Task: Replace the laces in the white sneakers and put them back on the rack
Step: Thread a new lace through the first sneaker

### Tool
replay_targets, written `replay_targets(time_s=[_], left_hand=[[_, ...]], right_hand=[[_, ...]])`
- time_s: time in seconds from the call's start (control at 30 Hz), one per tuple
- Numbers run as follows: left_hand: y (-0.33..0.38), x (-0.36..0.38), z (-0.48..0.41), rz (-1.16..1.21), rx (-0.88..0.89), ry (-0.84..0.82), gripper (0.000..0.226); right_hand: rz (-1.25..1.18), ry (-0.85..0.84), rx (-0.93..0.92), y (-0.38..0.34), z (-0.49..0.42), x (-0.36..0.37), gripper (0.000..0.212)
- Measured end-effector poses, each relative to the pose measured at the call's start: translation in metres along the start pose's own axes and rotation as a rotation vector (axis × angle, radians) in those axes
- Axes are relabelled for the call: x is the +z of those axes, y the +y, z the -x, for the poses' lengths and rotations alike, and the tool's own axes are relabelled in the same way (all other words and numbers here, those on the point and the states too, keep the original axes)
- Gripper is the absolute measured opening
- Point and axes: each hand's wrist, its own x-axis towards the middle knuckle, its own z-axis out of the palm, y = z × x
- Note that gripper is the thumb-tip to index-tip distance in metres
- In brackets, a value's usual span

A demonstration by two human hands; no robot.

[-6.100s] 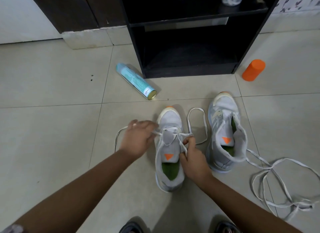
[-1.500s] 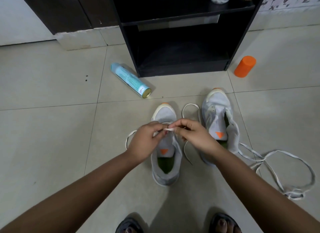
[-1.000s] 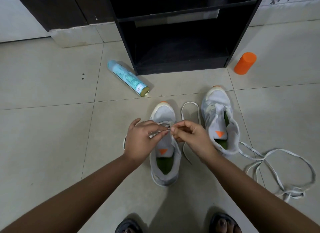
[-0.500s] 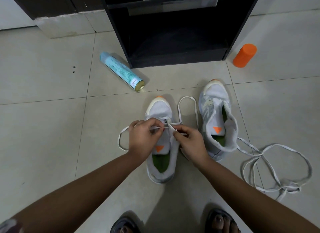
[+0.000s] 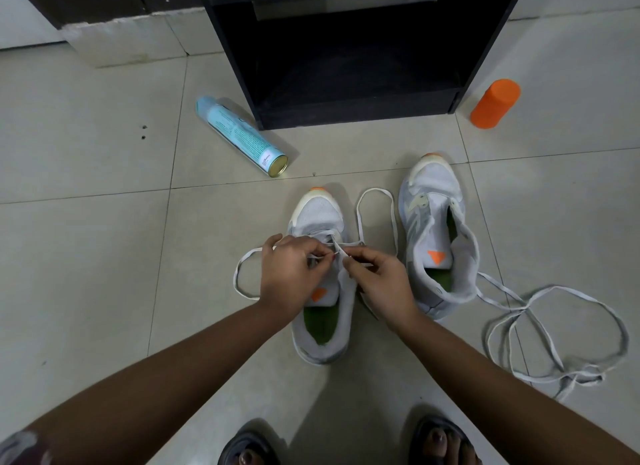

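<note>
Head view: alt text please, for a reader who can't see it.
The left hand and right hand pinch a white lace over a white sneaker. The other sneaker stands unlaced beside a loose lace; a spray can and an orange container flank the black rack.

Bare forearms (image 5: 180,371) – patterned left sleeve (image 5: 19,447), dark open-toed sandals (image 5: 247,447).

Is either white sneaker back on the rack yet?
No, the sneaker being laced and the other sneaker both sit on the floor tiles in front of the dark rack.
</note>
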Motion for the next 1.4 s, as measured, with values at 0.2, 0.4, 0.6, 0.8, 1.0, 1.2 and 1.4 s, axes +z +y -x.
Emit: replay_targets(time_s=[0.2,0.4,0.6,0.8,1.0,1.2,1.4], left_hand=[[0.001,0.002,-0.005,-0.109,0.071,-0.019,0.018],[-0.006,0.000,0.002,-0.147,0.034,0.070,0.035],[-0.013,-0.016,0.004,0.155,-0.287,0.098,0.031],[-0.014,-0.016,0.009,0.215,-0.375,0.050,0.029],[-0.014,-0.015,0.017,0.168,-0.409,-0.068,0.030],[-0.019,-0.019,0.016,0.104,-0.363,-0.098,0.025],[-0.022,-0.021,0.014,0.145,-0.396,-0.084,0.023]], right_hand=[[-0.193,0.007,0.148,-0.007,-0.007,0.002,0.017],[-0.355,0.116,0.121,-0.016,-0.012,0.013,0.021],[-0.670,0.284,-0.173,-0.082,-0.012,-0.045,0.029],[1.149,-0.272,-0.046,-0.096,-0.007,-0.058,0.019],[1.398,-0.211,-0.229,-0.062,-0.008,0.001,0.031],[0.600,-0.197,-0.222,-0.054,-0.015,-0.013,0.039],[-0.580,0.016,0.118,-0.107,-0.005,-0.054,0.043]])
